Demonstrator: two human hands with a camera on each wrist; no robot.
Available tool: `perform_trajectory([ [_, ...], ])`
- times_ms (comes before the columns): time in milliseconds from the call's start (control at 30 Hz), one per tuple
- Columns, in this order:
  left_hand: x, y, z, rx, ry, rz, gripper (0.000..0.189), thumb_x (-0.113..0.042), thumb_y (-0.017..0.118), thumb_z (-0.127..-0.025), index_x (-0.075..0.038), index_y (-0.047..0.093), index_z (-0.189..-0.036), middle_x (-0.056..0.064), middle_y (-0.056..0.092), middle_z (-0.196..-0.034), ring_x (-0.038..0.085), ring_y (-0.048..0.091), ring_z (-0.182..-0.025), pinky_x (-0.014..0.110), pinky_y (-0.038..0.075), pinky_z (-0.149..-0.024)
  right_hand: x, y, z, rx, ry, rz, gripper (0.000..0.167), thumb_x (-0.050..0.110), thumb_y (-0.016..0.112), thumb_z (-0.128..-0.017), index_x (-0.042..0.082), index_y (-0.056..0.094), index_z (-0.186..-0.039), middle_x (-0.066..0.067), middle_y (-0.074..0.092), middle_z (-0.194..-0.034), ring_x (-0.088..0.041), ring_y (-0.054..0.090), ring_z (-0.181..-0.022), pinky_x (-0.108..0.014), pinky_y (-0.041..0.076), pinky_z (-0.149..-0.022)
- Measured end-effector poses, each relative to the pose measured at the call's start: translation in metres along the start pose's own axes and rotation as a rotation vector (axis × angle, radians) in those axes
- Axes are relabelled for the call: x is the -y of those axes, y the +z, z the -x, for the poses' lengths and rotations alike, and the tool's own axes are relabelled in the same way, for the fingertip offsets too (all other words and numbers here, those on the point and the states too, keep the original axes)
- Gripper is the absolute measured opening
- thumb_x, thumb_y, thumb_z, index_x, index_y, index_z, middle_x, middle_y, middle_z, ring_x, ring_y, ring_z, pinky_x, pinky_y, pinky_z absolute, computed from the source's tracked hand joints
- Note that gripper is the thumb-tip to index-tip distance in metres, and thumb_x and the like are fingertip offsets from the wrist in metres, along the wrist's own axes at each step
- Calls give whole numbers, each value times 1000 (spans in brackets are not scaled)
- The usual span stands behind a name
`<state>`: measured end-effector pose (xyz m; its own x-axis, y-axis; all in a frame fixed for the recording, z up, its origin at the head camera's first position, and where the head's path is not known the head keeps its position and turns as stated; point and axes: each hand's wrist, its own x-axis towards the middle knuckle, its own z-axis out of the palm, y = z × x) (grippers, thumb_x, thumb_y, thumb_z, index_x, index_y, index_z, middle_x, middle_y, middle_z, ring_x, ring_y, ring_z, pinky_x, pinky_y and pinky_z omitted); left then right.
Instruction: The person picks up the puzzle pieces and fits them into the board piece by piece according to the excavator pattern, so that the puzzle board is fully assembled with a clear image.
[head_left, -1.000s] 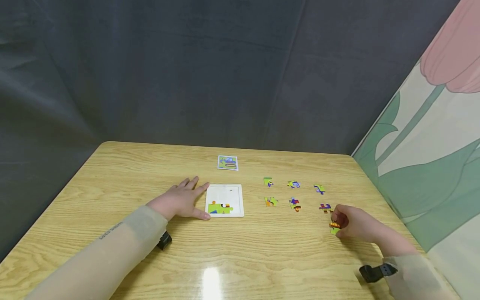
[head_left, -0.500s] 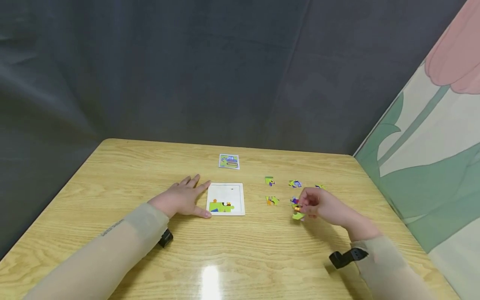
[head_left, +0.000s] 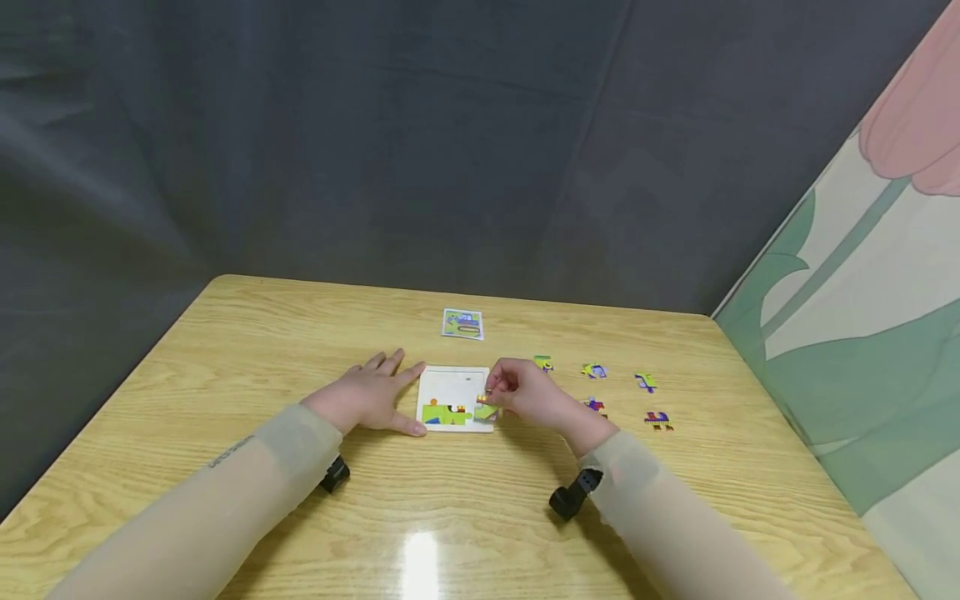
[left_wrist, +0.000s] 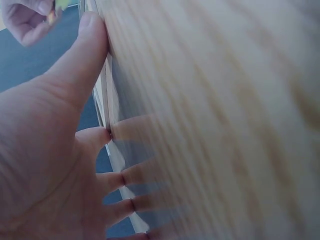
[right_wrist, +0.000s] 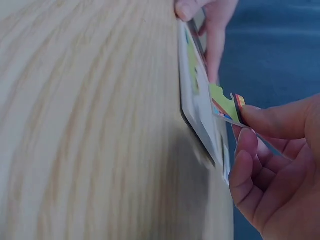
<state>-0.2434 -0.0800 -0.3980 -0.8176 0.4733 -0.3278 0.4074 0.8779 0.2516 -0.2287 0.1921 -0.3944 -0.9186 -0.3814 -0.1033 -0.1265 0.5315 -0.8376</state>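
A white puzzle tray (head_left: 450, 379) lies on the table, with joined green pieces (head_left: 444, 415) along the near left of its inside. My left hand (head_left: 367, 398) rests spread at the tray's left side, thumb and index fingertip at its edge. Between thumb and fingers my right hand (head_left: 532, 398) pinches a green puzzle piece (head_left: 487, 412) with a red and yellow edge, tilted over the tray's near right corner. The right wrist view shows that puzzle piece (right_wrist: 226, 105) close above the tray's rim (right_wrist: 192, 117). In the left wrist view the left hand (left_wrist: 55, 125) lies with fingers apart.
Several loose puzzle pieces lie to the right, among them a purple and red one (head_left: 658, 420) and a green and blue one (head_left: 646, 382). A small picture card (head_left: 462, 323) of a blue digger lies behind the tray. A dark curtain (head_left: 420, 150) hangs behind the table.
My right hand has carried the green puzzle piece leftward from the right end of the table to the tray. My left hand has stayed at the tray's left side.
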Motion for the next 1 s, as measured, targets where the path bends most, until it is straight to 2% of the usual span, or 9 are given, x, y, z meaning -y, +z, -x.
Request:
perform_trajectory([
  [633,1,3,-3,-2,0,-4,112,-77,62,-74,-22,16,-160,20,3,-163,46,6,-146,65,14,-112,0,21,-10,-17,9,82,11,-6,67,-91,5,63,-90,-5,57,-78,-16,51,-68,-25,42,-57],
  [833,2,3,-3,-6,9,-9,111,-76,63,-75,-22,16,-160,20,3,-163,46,6,-146,65,15,-112,-3,24,-11,-45,-1,159,13,-4,71,-88,7,64,-88,-2,57,-78,-16,51,-72,-27,40,-63],
  [1000,2,4,-4,-7,15,-13,111,-76,62,-76,-21,16,-160,21,3,-163,46,6,-146,65,15,-112,-5,26,-10,-47,-2,216,13,0,75,-86,7,64,-89,-1,53,-76,-15,49,-72,-27,39,-62],
])
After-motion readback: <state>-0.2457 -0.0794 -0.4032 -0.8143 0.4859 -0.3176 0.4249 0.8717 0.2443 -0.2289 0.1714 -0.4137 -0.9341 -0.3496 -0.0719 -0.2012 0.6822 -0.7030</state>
